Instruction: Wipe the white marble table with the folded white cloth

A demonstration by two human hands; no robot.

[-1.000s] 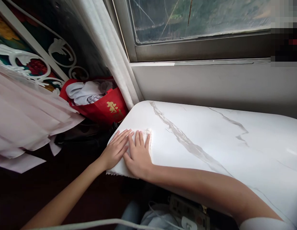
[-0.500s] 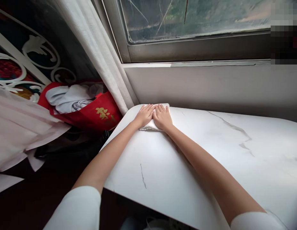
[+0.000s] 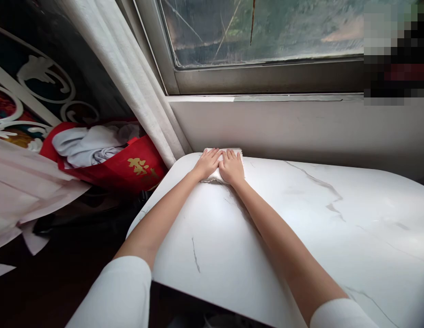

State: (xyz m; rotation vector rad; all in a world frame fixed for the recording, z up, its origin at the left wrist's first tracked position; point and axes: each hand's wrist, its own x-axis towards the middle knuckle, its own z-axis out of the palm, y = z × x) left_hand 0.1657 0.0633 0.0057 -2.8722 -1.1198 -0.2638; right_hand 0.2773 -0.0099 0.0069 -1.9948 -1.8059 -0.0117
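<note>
A folded white cloth [image 3: 215, 176] lies on the white marble-patterned tabletop [image 3: 225, 241], close to its far edge by the left corner. My left hand [image 3: 208, 164] rests flat on the cloth's left part, fingers stretched out and pointing away from me. Beside it, my right hand [image 3: 231, 167] presses flat on the right part, its fingers slightly spread. The two hands meet or nearly meet at the thumbs. Their palms hide much of the cloth; its front edge and back right corner stay visible.
Behind the table stands a wall [image 3: 283, 125] beneath a framed window [image 3: 266, 36]. A pale curtain [image 3: 130, 77] hangs at the left corner. Left of the table is a red bag [image 3: 130, 171] stuffed with light fabric [image 3: 92, 141], near pink drapery [image 3: 23, 182].
Both hands and the cloth have slid a little to the right along the table's far edge. The view has shifted, so the surroundings appear farther left.
</note>
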